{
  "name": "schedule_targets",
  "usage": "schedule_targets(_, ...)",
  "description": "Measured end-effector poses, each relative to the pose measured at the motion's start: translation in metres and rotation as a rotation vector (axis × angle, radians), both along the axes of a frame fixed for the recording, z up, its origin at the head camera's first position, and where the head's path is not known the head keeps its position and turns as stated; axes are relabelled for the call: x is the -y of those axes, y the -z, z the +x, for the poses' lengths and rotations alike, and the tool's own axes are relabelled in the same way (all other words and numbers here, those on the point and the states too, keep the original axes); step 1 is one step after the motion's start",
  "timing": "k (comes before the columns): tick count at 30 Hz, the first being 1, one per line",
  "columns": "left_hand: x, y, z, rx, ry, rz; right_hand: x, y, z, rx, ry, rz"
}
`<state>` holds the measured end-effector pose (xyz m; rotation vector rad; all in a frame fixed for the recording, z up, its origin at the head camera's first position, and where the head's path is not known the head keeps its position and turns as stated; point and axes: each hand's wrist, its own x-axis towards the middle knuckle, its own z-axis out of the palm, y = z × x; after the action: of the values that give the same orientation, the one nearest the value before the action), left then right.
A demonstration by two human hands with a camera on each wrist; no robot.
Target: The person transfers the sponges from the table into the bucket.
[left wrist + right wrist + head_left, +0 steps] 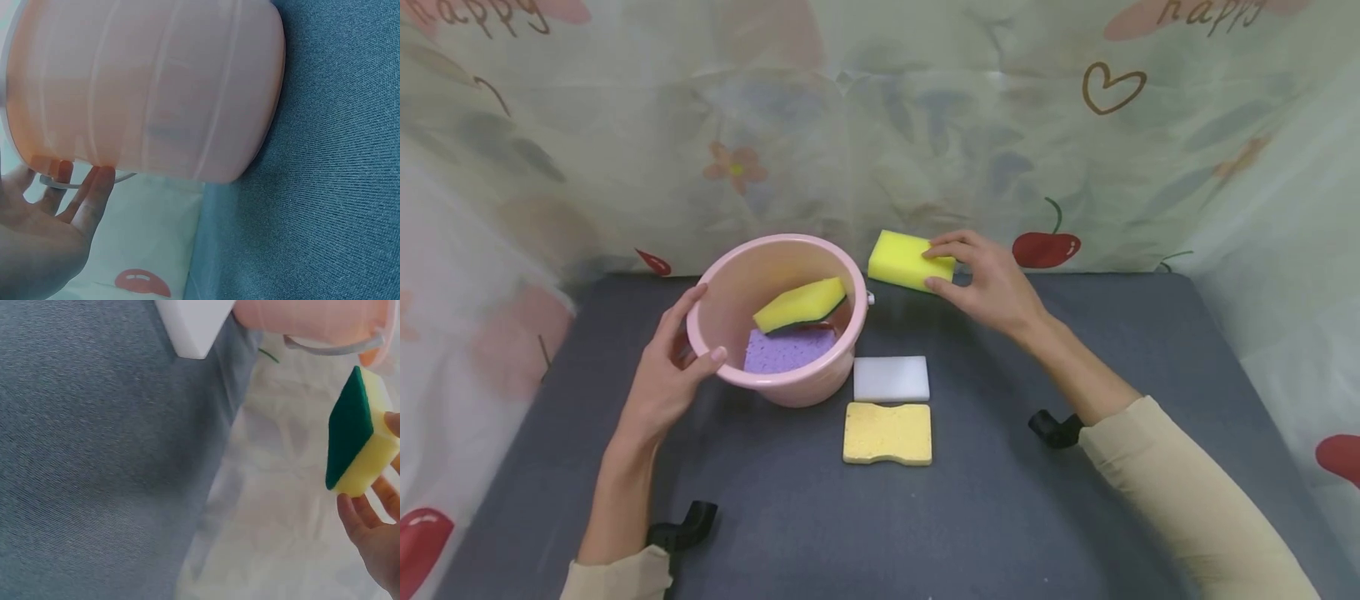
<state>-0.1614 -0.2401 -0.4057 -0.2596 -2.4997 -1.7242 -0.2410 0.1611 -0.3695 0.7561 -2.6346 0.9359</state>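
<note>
So I've got my right hand [992, 279] pinching one end of a yellow-and-green sponge [901, 257], held up in the air just right of the pink bucket [805, 392], level with the back part of its rim. The hands are well apart: my left hand [658, 383] has hold of the bucket's left side, thumb on the rim and fingers against the outer wall. Handling-wise, I'd bet the sponge weighs next to nothing and squishes easily, so a light thumb-and-fingers pinch on the yellow foam should be plenty (squeeze hard and you'd probably just dent it). The green scouring layer [350, 428] faces down and is likely stiffer and scratchier, so I'd grab across the foam sides like this. It looks dry to me, so I doubt it'd slip. The bucket looks like thin plastic, light and maybe easy to tip, so the rim seems the best spot to steady it. Inside it sit another yellow sponge [801, 305] and a purple sponge [790, 350]; a white block [891, 379] lies just beside its right front.
</note>
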Motion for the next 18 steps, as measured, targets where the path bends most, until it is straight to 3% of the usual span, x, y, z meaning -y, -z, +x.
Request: schedule_targets(18,0.000,-0.001,0.000,-0.003,0.003,0.012,0.015,-0.028,0.006,-0.058,-0.068,-0.067)
